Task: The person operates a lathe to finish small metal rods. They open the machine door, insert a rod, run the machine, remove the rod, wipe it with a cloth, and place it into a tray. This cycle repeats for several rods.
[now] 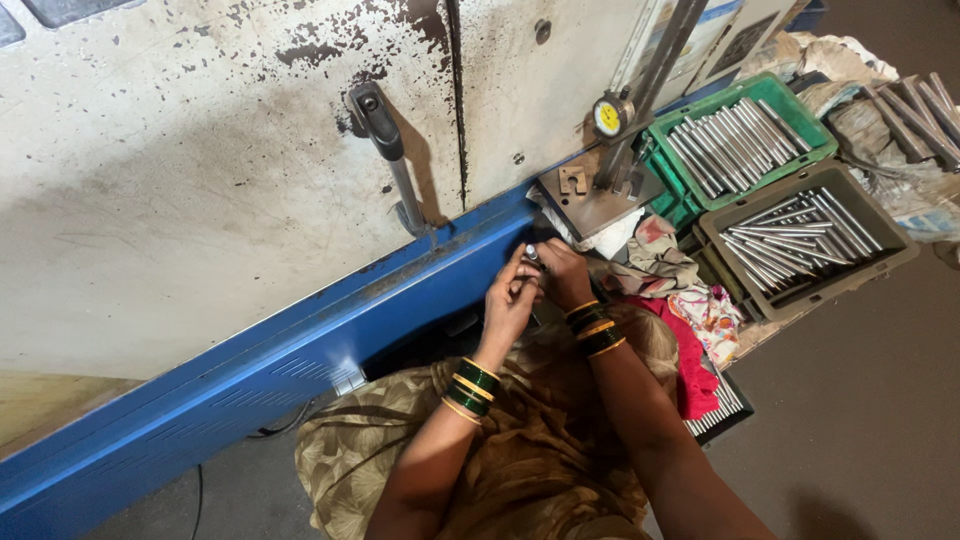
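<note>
Together: both hands meet at the lower edge of the machine, against its blue panel [300,340], with a small metal pin [532,254] between them.
Left grip: the left hand [510,300] is curled nearly closed, its fingers folded around the lower part of the pin; how tightly they press cannot be told.
Right grip: the right hand [562,272] is also curled, fingertips pinched at the pin's upper end, thumb hidden behind the fingers.
Pin: short, silvery, roughly upright, only its tip showing above the fingers, just beside the blue panel.
Left arm: rises from the lap, wrist straight, green and gold bangles [470,387] on the forearm.
Right arm: comes in from the lower right, wrist bent inward toward the left hand, its own bangles [594,329] near the wrist.
Nearby: a dial gauge on a stand [610,117] stands on a metal plate just beyond the hands.
Trays: a green crate [822,140] and a grey crate [885,262], both filled with metal rods, lie well to the right.
Cloth: crumpled patterned rags [665,265] sit between the hands and the crates.
Machine: a black-gripped lever handle [385,140] hangs on the worn white door above.
</note>
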